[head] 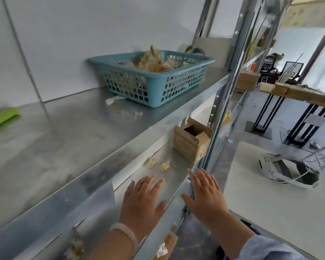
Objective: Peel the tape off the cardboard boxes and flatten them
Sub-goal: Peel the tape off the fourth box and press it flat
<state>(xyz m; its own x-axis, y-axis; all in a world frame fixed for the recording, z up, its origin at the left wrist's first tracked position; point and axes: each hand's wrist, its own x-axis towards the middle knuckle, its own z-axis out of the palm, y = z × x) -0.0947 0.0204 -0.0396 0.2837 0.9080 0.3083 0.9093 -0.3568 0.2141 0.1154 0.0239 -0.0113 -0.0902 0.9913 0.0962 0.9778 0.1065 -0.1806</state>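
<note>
Box (pixel 190 142) at 4 o'clock of centre, upright on lower shelf (pixel 174 177), top flaps open, dark inside, close against steel post (pixel 219 117) at its 3 o'clock. Well apart from both hands.

Left hand (pixel 142 199) at 6 o'clock, palm down above lower shelf, grip spread, fingers straight and pointing toward 1 o'clock, holding nothing. Touching the shelf or hovering over it: cannot tell. Pale bracelet (pixel 125 234) round its wrist.

Right hand (pixel 206 196) just beside it at 3 o'clock, over the shelf's front lip, grip likewise spread and flat, thumb out toward 9 o'clock, holding nothing. Blue sleeve (pixel 266 248) down at 5 o'clock.

Two crumpled scraps (pixel 165 166) lying on lower shelf between fingertips and box. Another wad (pixel 75 248) at 7 o'clock, near the bottom edge.

Blue basket (pixel 152 78) at 12 o'clock on upper shelf (pixel 64 139), heaped with crumpled tape (pixel 150 59) — one strip (pixel 112 100) poking out under its 8 o'clock corner.

Green object (pixel 2 117) at 9 o'clock, cut off by the frame edge. White headset (pixel 287 173) at 3 o'clock on pale tabletop (pixel 270 212). Far bench (pixel 298 92) at 2 o'clock, brown and blurred.
</note>
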